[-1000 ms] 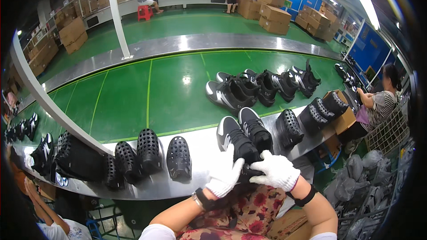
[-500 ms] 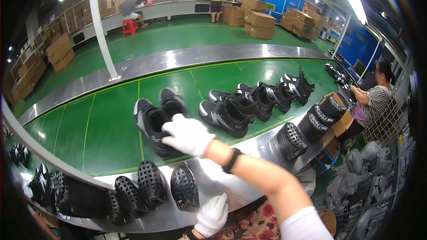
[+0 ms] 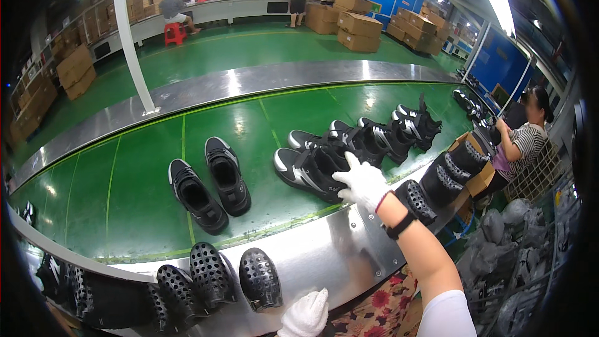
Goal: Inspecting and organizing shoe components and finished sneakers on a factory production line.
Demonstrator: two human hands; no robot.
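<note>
My right hand (image 3: 364,182), in a white knit glove, reaches to the heel of the nearest black sneaker (image 3: 306,171) in a row on the green belt. Its fingers are spread and at the heel; whether they touch it I cannot tell. Left of that row, a pair of black-and-grey sneakers, one (image 3: 194,195) beside the other (image 3: 226,175), stands with toes pointing away from me. My left hand (image 3: 306,315), also gloved in white, is low at the metal ledge with fingers drawn together and nothing visible in it. Nearest to it lies a black perforated toe-shaped piece (image 3: 260,279).
More perforated black pieces (image 3: 212,274) line the metal ledge (image 3: 324,243), others (image 3: 417,201) sit to the right. A white post (image 3: 128,37) rises beyond the belt. At right a co-worker (image 3: 524,140) sits by a carton (image 3: 479,178); bagged items (image 3: 499,231) fill a rack.
My right hand has let go of the left sneaker pair and moved right to the nearest sneaker of the row. That pair now stands side by side. My left hand has shifted slightly right and down.
</note>
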